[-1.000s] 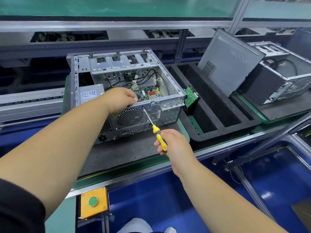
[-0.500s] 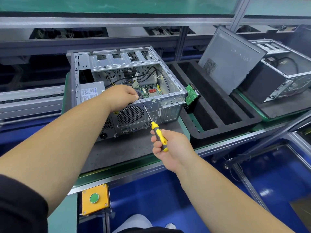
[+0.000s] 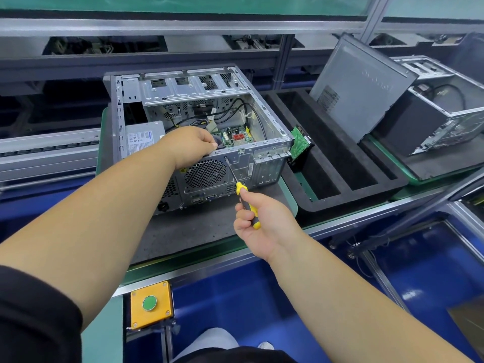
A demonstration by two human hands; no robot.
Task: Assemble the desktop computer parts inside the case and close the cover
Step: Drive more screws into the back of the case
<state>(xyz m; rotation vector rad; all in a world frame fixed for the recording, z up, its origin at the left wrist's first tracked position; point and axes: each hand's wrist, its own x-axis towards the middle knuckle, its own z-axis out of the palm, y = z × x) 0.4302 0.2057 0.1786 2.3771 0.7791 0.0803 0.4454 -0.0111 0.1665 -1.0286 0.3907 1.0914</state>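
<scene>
Fingers of right hand point(image 3: 262, 221) grip yellow screwdriver point(image 3: 247, 205); left hand point(image 3: 191, 145) clutches open case point(image 3: 199, 132).

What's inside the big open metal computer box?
Inside the open silver metal computer case: a green circuit board, black cables and a grey power supply box. The left hand hides what it holds.

My left hand point(image 3: 192, 145) covers whatever its fingers hold at the case point(image 3: 264, 163) rim. I can't read the power supply point(image 3: 142, 138) label. The second case point(image 3: 445, 106) runs off frame right.
</scene>
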